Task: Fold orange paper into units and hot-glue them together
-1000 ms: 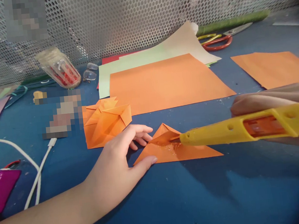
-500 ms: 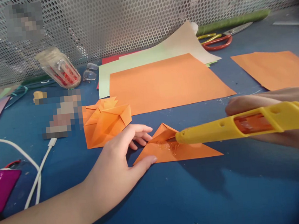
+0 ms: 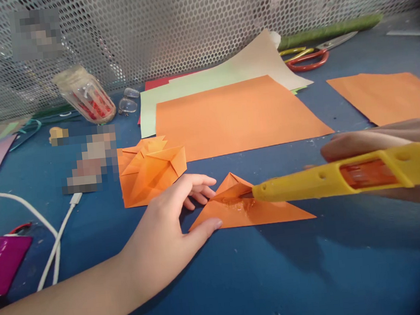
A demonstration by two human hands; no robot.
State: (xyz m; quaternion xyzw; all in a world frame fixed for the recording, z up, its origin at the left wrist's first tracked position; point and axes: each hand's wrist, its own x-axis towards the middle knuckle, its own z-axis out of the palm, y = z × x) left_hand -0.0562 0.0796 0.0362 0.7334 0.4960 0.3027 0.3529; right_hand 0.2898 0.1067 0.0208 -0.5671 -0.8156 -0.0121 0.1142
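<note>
In the head view: steadying a small folded orange paper triangle [image 3: 282, 212] on the blue bench [image 3: 240, 283] with the left hand [image 3: 164, 221]. Resting the thumb on the near edge, toward the left corner, and curling the fingers beside the raised fold; spread loosely in this grip, with a wide gap from thumb to fingers, pressing rather than pinching.

Holding a yellow plastic glue gun [image 3: 301, 183] with an orange-red inner part in the right hand [image 3: 375, 139], pointed left. Largely hidden behind the tool in this grip; cannot tell how far wrapped round. Aimed, dark nozzle first, at the fold mid-triangle, above shiny clear glue [image 3: 241, 207] on the lower layer; cannot tell whether touching.

Seen just beyond the left hand: a many-pointed folded orange paper piece [image 3: 149, 183], overlapping the corner of a large flat orange paper sheet [image 3: 236, 118]. Seen farther back: a pale green sheet [image 3: 148, 114], scissors with red and yellow handles [image 3: 308, 62] and a tilted clear jar with red contents [image 3: 93, 102]. Spotted at left: a white cable [image 3: 64, 226] and a magenta box [image 3: 6, 261].
</note>
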